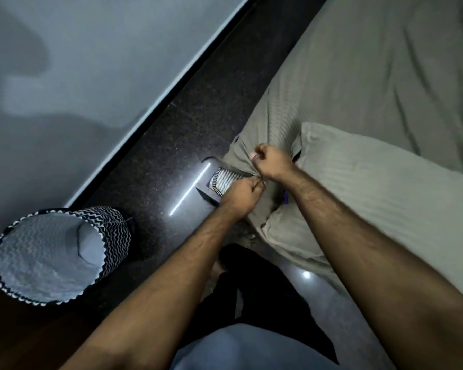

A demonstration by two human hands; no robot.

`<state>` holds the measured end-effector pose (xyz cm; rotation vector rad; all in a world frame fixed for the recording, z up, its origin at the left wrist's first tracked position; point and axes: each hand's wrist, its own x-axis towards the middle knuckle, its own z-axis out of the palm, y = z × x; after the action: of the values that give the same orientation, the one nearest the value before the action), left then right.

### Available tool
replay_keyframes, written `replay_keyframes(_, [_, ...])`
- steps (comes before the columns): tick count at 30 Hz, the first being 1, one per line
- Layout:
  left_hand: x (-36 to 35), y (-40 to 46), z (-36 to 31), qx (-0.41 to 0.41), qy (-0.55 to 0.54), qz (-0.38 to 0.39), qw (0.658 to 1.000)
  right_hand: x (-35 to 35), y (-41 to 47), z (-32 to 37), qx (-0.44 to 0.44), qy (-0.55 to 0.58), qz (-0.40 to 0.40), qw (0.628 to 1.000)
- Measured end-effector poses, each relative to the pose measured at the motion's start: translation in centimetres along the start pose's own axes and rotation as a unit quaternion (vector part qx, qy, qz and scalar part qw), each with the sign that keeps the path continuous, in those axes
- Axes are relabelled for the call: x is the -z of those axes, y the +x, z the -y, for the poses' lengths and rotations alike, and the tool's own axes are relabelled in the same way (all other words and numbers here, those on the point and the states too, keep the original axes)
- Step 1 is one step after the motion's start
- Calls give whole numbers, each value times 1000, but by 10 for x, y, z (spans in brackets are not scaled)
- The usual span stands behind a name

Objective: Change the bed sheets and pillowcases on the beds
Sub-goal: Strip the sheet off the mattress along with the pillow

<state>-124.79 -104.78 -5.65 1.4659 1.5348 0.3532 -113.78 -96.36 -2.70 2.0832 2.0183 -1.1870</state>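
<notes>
- Left hand (239,194), right hand (274,162): both fists bunch the grey sheet (345,76) at the mattress corner (223,180).
- Pillow (372,188) lies on bed, beside hands.
- Basket (54,255) on floor, left.

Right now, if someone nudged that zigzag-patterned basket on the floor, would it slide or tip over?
The basket looks like soft fabric and seems to hold nothing, so it is probably light and would slide easily on the glossy dark floor. It is tall and already appears to lean, so a push near its rim might tip it.
</notes>
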Motion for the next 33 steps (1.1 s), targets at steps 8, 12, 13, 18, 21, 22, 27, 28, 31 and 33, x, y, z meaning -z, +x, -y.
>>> replay_keyframes(8, [28, 13, -39, -161, 197, 96, 962, 19, 45, 8, -32, -237, 115, 964])
replay_keyframes(12, [30, 33, -51, -174, 168, 135, 961, 31, 55, 4, -103, -208, 93, 968])
replay_keyframes(13, [31, 35, -48, -161, 132, 145, 967, 35, 56, 0, -106, -187, 89, 973])
replay_keyframes(18, [40, 54, -45, 40, -124, 218, 967, 77, 52, -11, -91, -143, 69, 983])
replay_keyframes(21, [52, 87, -42, 217, -201, 181, 938, 106, 40, -29, -76, -108, 65, 989])
replay_keyframes(22, [56, 100, -37, 268, -239, 184, 915, 113, 34, -36, -81, -84, 55, 992])
replay_keyframes(27, [67, 158, -33, 378, -340, 239, 827, 118, 9, -27, -128, -40, 18, 991])
replay_keyframes(28, [68, 168, -43, 368, -352, 247, 825, 111, 8, -21, -136, -30, 17, 990])
replay_keyframes(31, [72, 210, -72, 312, -386, 276, 823, 88, 11, 3, -152, -12, 12, 988])
replay_keyframes(33, [77, 236, -85, 288, -360, 271, 845, 80, 7, 10, -157, 8, 0, 987])
